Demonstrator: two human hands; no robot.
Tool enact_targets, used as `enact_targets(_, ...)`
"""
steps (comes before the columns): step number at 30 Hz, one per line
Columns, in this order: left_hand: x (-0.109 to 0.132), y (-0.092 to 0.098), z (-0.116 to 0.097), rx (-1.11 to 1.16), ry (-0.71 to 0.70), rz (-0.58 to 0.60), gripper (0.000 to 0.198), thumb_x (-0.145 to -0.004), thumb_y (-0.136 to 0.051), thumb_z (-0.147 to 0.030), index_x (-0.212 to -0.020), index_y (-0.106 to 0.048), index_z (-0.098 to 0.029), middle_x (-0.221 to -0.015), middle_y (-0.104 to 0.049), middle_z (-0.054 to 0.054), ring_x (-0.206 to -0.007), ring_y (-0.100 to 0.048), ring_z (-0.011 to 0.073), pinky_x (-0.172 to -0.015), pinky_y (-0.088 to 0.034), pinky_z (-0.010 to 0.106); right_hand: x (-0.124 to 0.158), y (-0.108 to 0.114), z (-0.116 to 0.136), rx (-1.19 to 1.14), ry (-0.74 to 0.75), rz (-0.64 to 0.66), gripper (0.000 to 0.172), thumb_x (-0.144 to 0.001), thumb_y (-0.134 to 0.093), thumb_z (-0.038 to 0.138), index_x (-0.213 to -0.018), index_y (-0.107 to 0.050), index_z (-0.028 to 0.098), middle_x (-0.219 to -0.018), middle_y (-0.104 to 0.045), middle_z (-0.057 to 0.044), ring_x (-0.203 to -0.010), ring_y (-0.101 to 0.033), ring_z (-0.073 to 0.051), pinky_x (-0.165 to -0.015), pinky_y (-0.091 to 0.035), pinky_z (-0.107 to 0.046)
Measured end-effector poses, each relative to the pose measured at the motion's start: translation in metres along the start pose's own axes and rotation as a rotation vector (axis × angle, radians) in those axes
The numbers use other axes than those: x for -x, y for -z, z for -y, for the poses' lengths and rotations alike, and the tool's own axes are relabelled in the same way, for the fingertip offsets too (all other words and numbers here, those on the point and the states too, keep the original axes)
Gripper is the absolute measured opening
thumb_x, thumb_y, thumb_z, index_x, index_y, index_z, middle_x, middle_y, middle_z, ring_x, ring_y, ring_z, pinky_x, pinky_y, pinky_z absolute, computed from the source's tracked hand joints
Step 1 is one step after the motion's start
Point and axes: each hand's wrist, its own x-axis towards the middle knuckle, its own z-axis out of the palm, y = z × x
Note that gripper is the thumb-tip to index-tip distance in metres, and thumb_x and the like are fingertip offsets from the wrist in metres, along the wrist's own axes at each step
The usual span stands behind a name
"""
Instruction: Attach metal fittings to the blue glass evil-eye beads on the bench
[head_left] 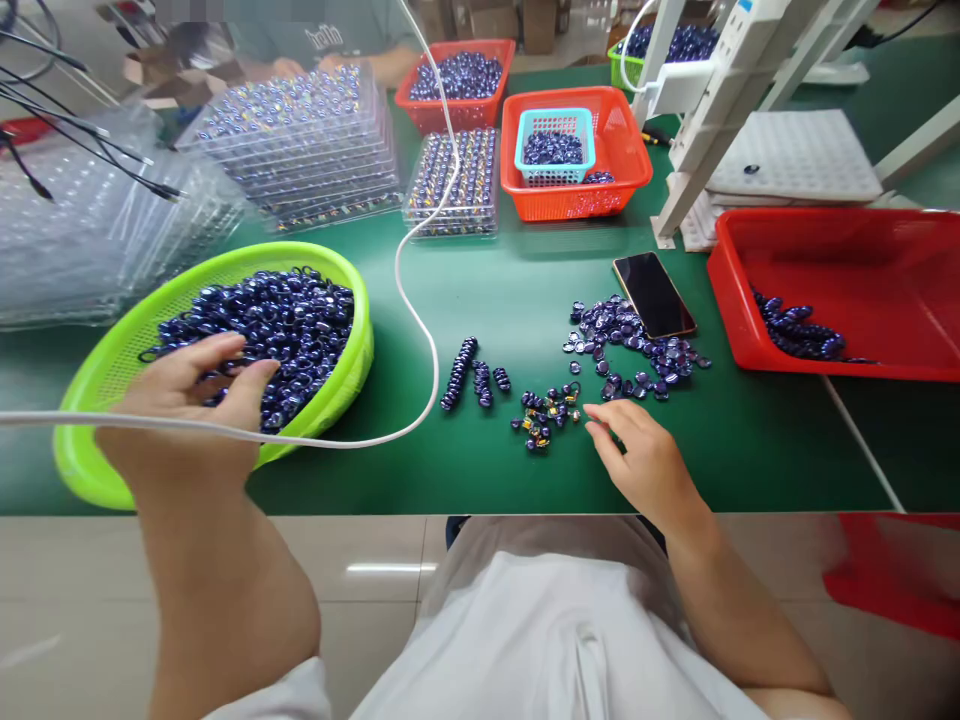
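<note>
My left hand (191, 400) reaches over the near side of a lime-green basket (364, 320). Its thumb and forefinger are apart, close to the shiny dark-blue ring-shaped pieces (300, 310) heaped there; the other fingertips are partly hidden. On the right, my right hand (645, 455) rests low over the green table, thumb and forefinger bent with a small gap between their tips. Just left of those tips lies a cluster of small blue parts with yellow bits (540, 430). Beyond the hand are scattered loose blue caps (611, 325). Three rows of stacked blue rings (459, 375) lie between the hands.
A white cable (405, 290) loops across the table and before my left wrist. Behind stand filled clear trays (322, 150) and orange-red baskets (630, 170). A phone (654, 295) touches the caps. At right are a red bin (840, 270) and a metal post (712, 130). Another person sits opposite.
</note>
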Motion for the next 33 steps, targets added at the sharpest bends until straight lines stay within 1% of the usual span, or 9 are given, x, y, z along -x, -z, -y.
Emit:
enact_targets(3, -0.012, -0.010, 0.006, -0.093, -0.131, -0.070, 0.058, -0.061, -0.089, -0.021, -0.115, -0.073, -0.010, -0.134, -0.065, 0.016, -0.120, -0.061, 0.0399, -0.106, -0.044, 0.057, -0.014, -0.002, 0.001, 0.098, 0.038, 0.008, 0.025, -0.097, -0.048, 0.014, -0.116, -0.064, 0.019, -0.103, -0.070, -0.011, -0.097, -0.064, -0.026, -0.085, -0.054, -0.043)
enact_targets(7, 0.013, -0.021, -0.030, 0.043, -0.295, -0.078, 0.054, -0.067, -0.085, -0.017, -0.119, -0.071, -0.015, -0.140, -0.061, 0.013, -0.125, -0.058, 0.0373, -0.108, -0.043, 0.057, -0.033, -0.008, 0.000, 0.227, 0.074, 0.080, 0.039, -0.093, -0.045, 0.005, -0.127, -0.059, 0.018, -0.121, -0.067, -0.013, -0.106, -0.059, -0.030, -0.087, -0.052, -0.047)
enact_targets(9, 0.035, -0.026, -0.055, 0.135, -0.376, -0.010, 0.046, -0.076, -0.079, -0.016, -0.121, -0.069, -0.016, -0.137, -0.063, 0.014, -0.124, -0.060, 0.0334, -0.106, -0.047, 0.052, -0.039, -0.013, -0.002, 0.300, 0.099, 0.124, 0.043, -0.090, -0.046, 0.002, -0.128, -0.058, 0.018, -0.126, -0.066, -0.013, -0.105, -0.057, -0.031, -0.082, -0.052, -0.046)
enact_targets(11, 0.059, -0.032, -0.078, 0.265, -0.462, 0.071, 0.036, -0.081, -0.074, -0.016, -0.117, -0.070, -0.019, -0.133, -0.064, 0.012, -0.124, -0.060, 0.0302, -0.106, -0.047, 0.049, -0.041, -0.018, -0.004, 0.370, 0.109, 0.163, 0.039, -0.088, -0.048, 0.001, -0.121, -0.062, 0.018, -0.116, -0.068, -0.013, -0.098, -0.056, -0.030, -0.075, -0.051, -0.044)
enact_targets(16, 0.111, -0.048, -0.117, 0.555, -0.428, 0.351, 0.027, -0.089, -0.063, -0.016, -0.114, -0.069, -0.024, -0.124, -0.068, 0.009, -0.119, -0.062, 0.0266, -0.104, -0.049, 0.048, -0.032, -0.018, -0.005, 0.360, 0.103, 0.162, 0.019, -0.090, -0.051, 0.007, -0.098, -0.066, 0.017, -0.088, -0.065, -0.012, -0.087, -0.055, -0.029, -0.075, -0.050, -0.042)
enact_targets(20, 0.141, -0.050, -0.135, 0.772, -0.276, 0.556, 0.028, -0.090, -0.061, -0.017, -0.117, -0.069, -0.024, -0.121, -0.070, 0.011, -0.112, -0.065, 0.0252, -0.099, -0.052, 0.042, -0.015, -0.004, 0.003, 0.036, 0.029, 0.077, 0.018, -0.093, -0.052, 0.010, -0.106, -0.063, 0.018, -0.093, -0.064, -0.008, -0.088, -0.061, -0.023, -0.079, -0.053, -0.038)
enact_targets(24, 0.158, -0.050, -0.148, 1.000, 0.065, 0.894, 0.030, -0.091, -0.063, -0.025, -0.119, -0.068, -0.019, -0.111, -0.073, 0.012, -0.095, -0.070, 0.0214, -0.088, -0.057, 0.035, 0.007, 0.008, 0.014, -0.298, -0.034, -0.033, 0.018, -0.093, -0.058, 0.013, -0.108, -0.062, 0.024, -0.095, -0.065, -0.004, -0.085, -0.064, -0.017, -0.076, -0.055, -0.032)
enact_targets(28, 0.159, -0.052, -0.158, 1.215, 0.474, 1.174, 0.035, -0.085, -0.071, -0.036, -0.112, -0.071, -0.014, -0.091, -0.076, 0.009, -0.081, -0.070, 0.0195, -0.077, -0.058, 0.033, 0.021, 0.009, 0.021, -0.292, 0.022, -0.115, 0.027, -0.090, -0.062, 0.010, -0.111, -0.062, 0.026, -0.096, -0.066, -0.004, -0.087, -0.066, -0.018, -0.075, -0.057, -0.033)
enact_targets(33, 0.157, -0.056, -0.163, 1.330, 0.699, 1.258, 0.029, -0.077, -0.079, -0.035, -0.097, -0.076, -0.013, -0.077, -0.075, 0.005, -0.069, -0.068, 0.0158, -0.075, -0.056, 0.032, 0.026, 0.008, 0.023, -0.220, 0.189, -0.148, 0.042, -0.087, -0.060, 0.002, -0.120, -0.059, 0.028, -0.096, -0.065, -0.005, -0.087, -0.066, -0.019, -0.074, -0.058, -0.034)
